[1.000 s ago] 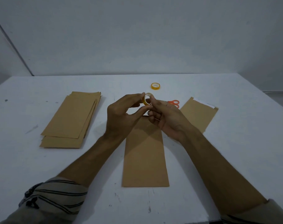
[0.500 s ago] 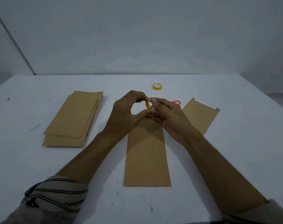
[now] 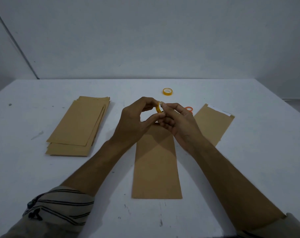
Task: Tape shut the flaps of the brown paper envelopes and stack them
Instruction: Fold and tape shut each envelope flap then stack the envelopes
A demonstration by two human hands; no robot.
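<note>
- Well to the left of the left grip point(image 3: 132, 124), we see a stack of brown envelopes point(image 3: 78, 124) lying flat on the white worktop point(image 3: 248, 169), its sheets slightly fanned.
- A striped sleeve point(image 3: 60, 203) covers the forearm behind that grip, nearer to us.
- The left grip is raised above the worktop, thumb and forefinger curled into a ring and pinching the yellow tape roll point(image 3: 158, 109) by its rim.
- The roll stands on edge between the two grips, held off the worktop.
- Directly beneath both grips lies the middle envelope point(image 3: 156, 165), lengthwise toward us. Its far end is hidden under the fingers, so we cannot tell how its flap lies.
- Beyond the grips, a spare tape roll point(image 3: 167, 91) lies flat on the worktop, well apart from them.
- The right grip point(image 3: 180, 126) meets the left one at the roll, thumb and forefinger pinched at the roll's top edge and the other fingers curled below. Whether a tape end is lifted we cannot make out.
- Just behind the right grip, the orange scissors point(image 3: 188, 109) show only a handle loop.
- To the right of that grip lies a single envelope point(image 3: 212, 126), angled, with a white strip point(image 3: 219, 111) along its far end.
</note>
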